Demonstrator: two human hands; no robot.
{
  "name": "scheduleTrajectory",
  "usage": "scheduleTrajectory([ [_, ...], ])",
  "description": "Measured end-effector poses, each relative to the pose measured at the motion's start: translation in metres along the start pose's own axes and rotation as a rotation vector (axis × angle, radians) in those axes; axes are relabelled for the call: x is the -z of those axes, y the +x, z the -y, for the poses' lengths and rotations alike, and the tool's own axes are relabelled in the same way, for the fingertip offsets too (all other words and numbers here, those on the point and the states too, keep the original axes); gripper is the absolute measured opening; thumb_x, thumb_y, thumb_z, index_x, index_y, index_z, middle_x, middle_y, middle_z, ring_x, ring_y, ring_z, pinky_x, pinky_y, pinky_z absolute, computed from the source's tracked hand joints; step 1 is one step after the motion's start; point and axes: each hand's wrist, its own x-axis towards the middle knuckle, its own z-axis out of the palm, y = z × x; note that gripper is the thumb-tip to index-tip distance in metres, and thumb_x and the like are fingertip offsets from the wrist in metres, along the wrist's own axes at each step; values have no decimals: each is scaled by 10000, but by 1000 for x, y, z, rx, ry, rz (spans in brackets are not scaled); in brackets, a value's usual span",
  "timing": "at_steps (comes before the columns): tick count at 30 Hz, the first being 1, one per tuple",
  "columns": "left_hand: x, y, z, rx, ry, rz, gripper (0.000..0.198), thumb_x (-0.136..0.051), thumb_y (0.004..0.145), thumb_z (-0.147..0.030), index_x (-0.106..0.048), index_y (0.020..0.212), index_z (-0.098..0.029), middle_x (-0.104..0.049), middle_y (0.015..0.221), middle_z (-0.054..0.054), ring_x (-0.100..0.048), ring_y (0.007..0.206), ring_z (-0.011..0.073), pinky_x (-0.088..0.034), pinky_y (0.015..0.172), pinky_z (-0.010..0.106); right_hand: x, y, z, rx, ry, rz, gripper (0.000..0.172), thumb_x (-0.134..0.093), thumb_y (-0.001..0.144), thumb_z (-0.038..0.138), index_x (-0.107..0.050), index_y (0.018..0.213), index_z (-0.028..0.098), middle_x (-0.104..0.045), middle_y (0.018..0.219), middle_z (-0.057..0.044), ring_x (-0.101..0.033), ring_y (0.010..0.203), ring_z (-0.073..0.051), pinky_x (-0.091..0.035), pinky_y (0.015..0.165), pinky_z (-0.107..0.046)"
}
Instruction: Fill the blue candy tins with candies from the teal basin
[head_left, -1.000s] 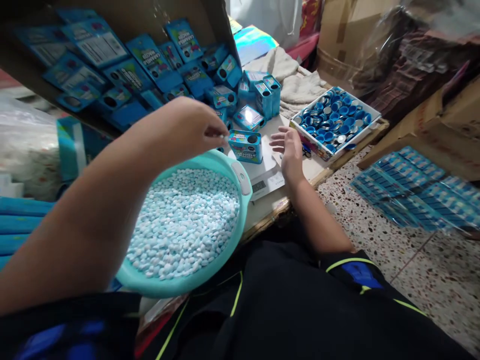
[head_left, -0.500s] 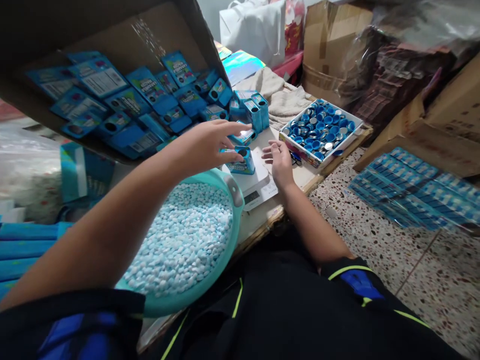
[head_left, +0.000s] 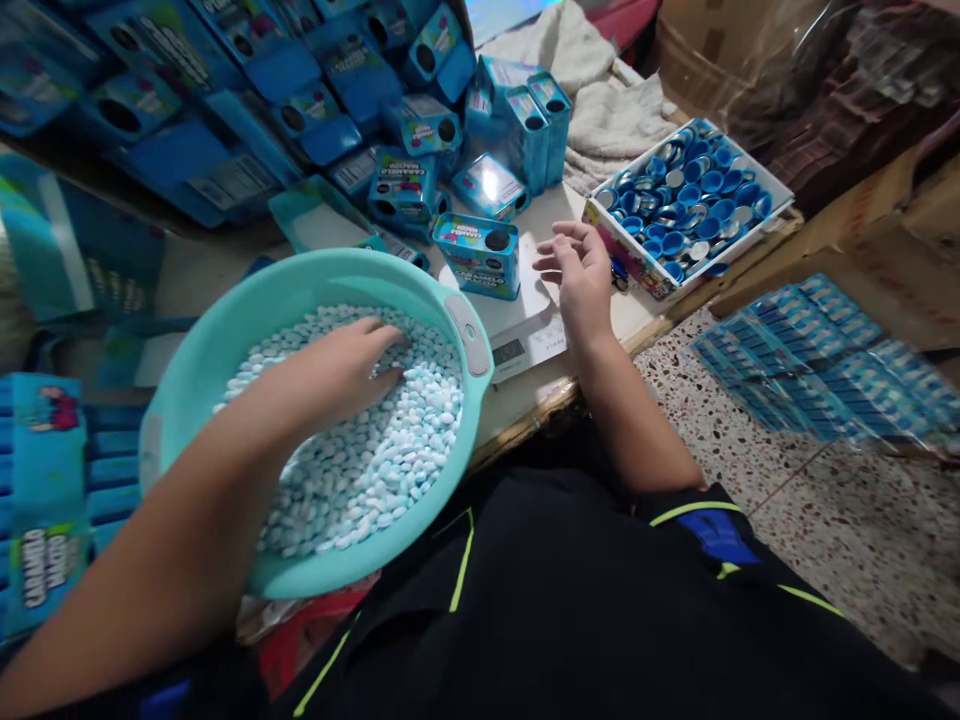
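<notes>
My left hand (head_left: 337, 372) is pushed into a pile of pale blue and white candies (head_left: 375, 460), its fingertips among them. The candies fill a turquoise plastic basin (head_left: 300, 275), and the hand hides part of them. My right hand (head_left: 577, 280) rests open and empty beside a digital kitchen scale (head_left: 517, 345). A blue candy tin (head_left: 480, 255) stands on the scale, a little left of those fingers. More blue tins (head_left: 525, 135) stand and lie behind it. To the right of my right hand is a white tray (head_left: 690, 200) of blue and silver lids.
A cloth (head_left: 607, 120) lies behind the tray. Blue packaging (head_left: 45, 500) is stacked left of the basin, and flat blue packs (head_left: 795, 370) lie on the speckled terrazzo floor (head_left: 840, 530) at right. Cardboard boxes (head_left: 697, 50) stand behind the table edge (head_left: 570, 390).
My left hand has moved from the tin on the scale down into the candies in the basin. The view has tilted down, showing more of the basin. My right hand stays beside the scale.
</notes>
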Motion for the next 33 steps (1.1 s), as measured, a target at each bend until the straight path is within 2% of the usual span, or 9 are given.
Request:
scheduleTrajectory([
  [9,1,4,1,34,-95,27,291,-511,963,-286,-681,1163,-161,-717,1171,128,-655,1046,266,-487,878,344,5,0,-2,15,-40,14,371,-554,990,619,-602,1184,307,-733,1040,-34,-735,870,-180,-612,778,-373],
  [15,-1,3,5,20,-142,22,302,-508,978,-308,-685,1169,-154,-715,1183,132,-652,1030,268,-477,857,343,8,-2,-1,43,-101,41,358,-516,1014,625,-620,1138,305,-715,1013,-29,-728,864,-176,-612,796,-374],
  [19,-3,2,7,-1,-113,-2,288,-525,977,-316,-700,1154,-171,-726,1144,110,-671,1018,265,-497,860,355,-2,-11,14,212,-148,91,487,-542,997,678,-590,1365,362,-706,1215,-56,-741,1056,-228,-628,882,-425],
  [22,-2,-10,3,-46,-117,-53,258,-553,961,-272,-736,1120,-185,-741,1129,97,-692,1023,267,-520,888,379,-15,-21,38,377,-212,212,631,-682,923,640,-549,1489,395,-683,1395,-77,-712,1226,-294,-639,939,-501],
  [24,1,-26,3,-82,-177,-218,275,-533,1013,-269,-732,1190,-197,-735,1225,98,-694,1109,264,-532,945,390,-21,-24,55,496,-333,334,497,-747,891,546,-685,1350,366,-746,1284,-82,-723,1201,-329,-632,972,-567],
  [26,6,-46,4,-56,-260,-453,235,-610,1012,-292,-717,1192,-186,-741,1213,106,-709,1087,260,-560,957,402,-26,-21,72,599,-436,339,306,-714,913,451,-765,1208,385,-788,1102,-73,-764,1072,-343,-631,948,-615],
  [28,9,-66,2,-60,-339,-768,318,-643,1023,-294,-645,1327,-200,-720,1300,121,-701,1180,262,-565,1053,432,-36,-18,92,700,-514,311,448,-757,877,432,-725,1320,489,-803,1148,-94,-770,1085,-390,-625,919,-642],
  [30,10,-83,-8,-102,-357,-1011,548,-708,1012,-353,-504,1511,-253,-626,1488,143,-615,1384,297,-516,1188,497,-51,-24,121,811,-488,210,591,-798,840,435,-674,1404,559,-811,1179,-101,-776,1077,-419,-622,908,-673],
  [33,3,-98,-31,-112,-329,-1152,998,-804,946,-474,-163,1698,-335,-400,1708,159,-388,1603,384,-416,1293,612,-86,-58,168,767,-290,301,774,-830,827,458,-534,1526,607,-725,1416,-65,-755,1193,-401,-652,955,-659],
])
